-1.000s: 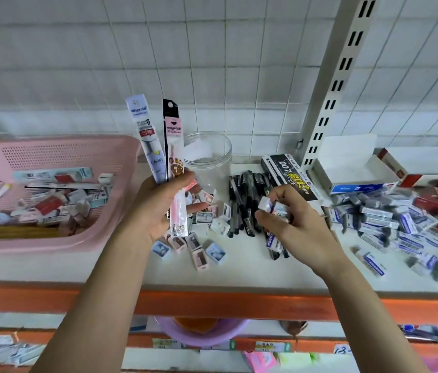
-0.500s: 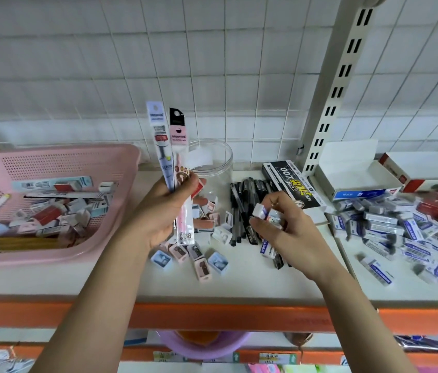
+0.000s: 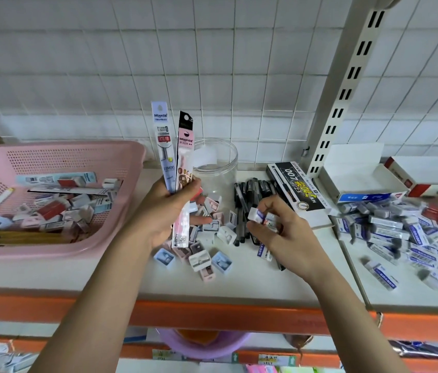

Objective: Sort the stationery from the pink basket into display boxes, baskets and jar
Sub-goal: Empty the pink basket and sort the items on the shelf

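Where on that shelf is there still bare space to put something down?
Bare strips lie along the shelf's front edge, between the sharpener pile and the eraser heap, and in front of the pink basket. Around the jar and black pens it is crowded.

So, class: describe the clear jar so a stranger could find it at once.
Start at the pink basket on the shelf's left. Just right of it, against the tiled wall, behind the raised pen packets, stands the clear jar: the only see-through, round, open-topped container.
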Demonstrator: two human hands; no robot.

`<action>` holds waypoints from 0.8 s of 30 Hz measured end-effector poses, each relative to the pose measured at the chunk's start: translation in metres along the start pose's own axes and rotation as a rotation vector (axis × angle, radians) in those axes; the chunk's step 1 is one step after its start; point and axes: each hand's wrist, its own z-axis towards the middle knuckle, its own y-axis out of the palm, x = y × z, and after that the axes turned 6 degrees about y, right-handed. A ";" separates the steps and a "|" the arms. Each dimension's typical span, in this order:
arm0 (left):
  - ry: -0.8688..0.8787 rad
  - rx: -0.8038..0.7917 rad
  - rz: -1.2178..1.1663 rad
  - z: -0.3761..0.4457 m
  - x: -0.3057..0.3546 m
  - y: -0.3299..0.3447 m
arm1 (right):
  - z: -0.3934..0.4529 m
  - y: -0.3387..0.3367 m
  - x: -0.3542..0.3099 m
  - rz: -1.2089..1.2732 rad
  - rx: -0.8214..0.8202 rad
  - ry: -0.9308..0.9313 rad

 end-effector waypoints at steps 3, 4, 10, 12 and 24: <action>-0.027 0.003 -0.089 -0.005 0.001 -0.001 | 0.001 0.004 0.001 -0.027 0.008 0.002; -0.028 0.011 -0.097 -0.007 0.002 -0.001 | 0.002 0.005 0.002 -0.037 0.014 0.002; -0.057 -0.050 -0.119 -0.021 0.007 -0.003 | 0.004 0.012 0.003 -0.141 0.041 -0.041; -0.066 -0.072 -0.104 -0.023 0.007 -0.004 | 0.005 0.014 0.002 -0.138 0.035 -0.057; 0.146 -0.075 0.306 -0.015 0.008 0.001 | 0.000 0.019 -0.007 -0.158 0.024 -0.071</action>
